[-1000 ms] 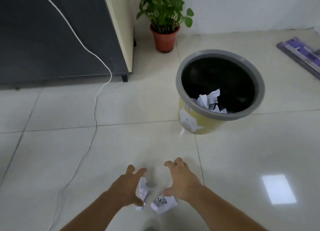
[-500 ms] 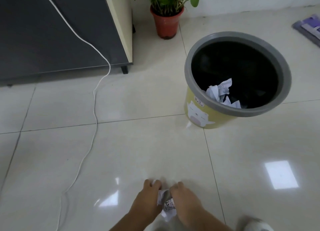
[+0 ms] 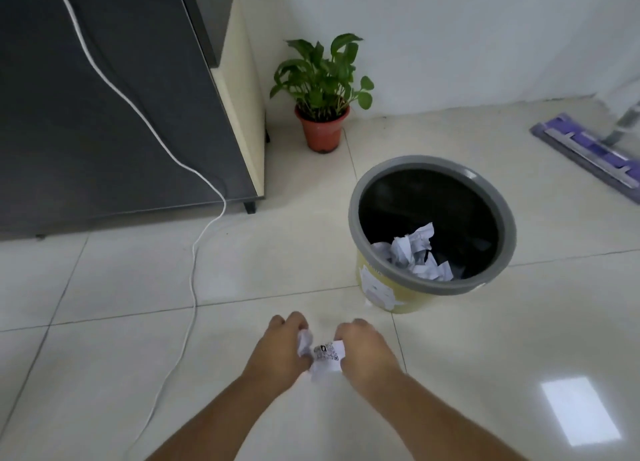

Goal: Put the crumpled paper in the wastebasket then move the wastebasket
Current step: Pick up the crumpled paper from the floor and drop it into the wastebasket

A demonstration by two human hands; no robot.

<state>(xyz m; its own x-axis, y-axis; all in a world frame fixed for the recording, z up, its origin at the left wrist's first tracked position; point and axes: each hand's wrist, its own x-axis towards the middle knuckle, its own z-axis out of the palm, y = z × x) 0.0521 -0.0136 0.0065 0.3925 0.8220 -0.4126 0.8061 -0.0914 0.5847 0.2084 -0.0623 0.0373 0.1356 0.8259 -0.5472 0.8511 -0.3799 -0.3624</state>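
**Both hands closed on crumpled paper, short of the wastebasket**

A dark cabinet (image 3: pixel 114 107), cut off at the left edge, fills the upper left. The yellow wastebasket (image 3: pixel 401 296) stands on the tiled floor (image 3: pixel 104 304) with crumpled sheets (image 3: pixel 414 252) inside; its bottom is hidden in shadow. Near it, the left hand (image 3: pixel 277 351) and right hand (image 3: pixel 363 351) both pinch the crumpled paper (image 3: pixel 325 356); the fingertips are hidden behind it.

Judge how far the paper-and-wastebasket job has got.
Done: some crumpled paper already lies in the wastebasket. In hand: the left hand and right hand together grip more paper short of the basket. Left: drop it in, then move the wastebasket.
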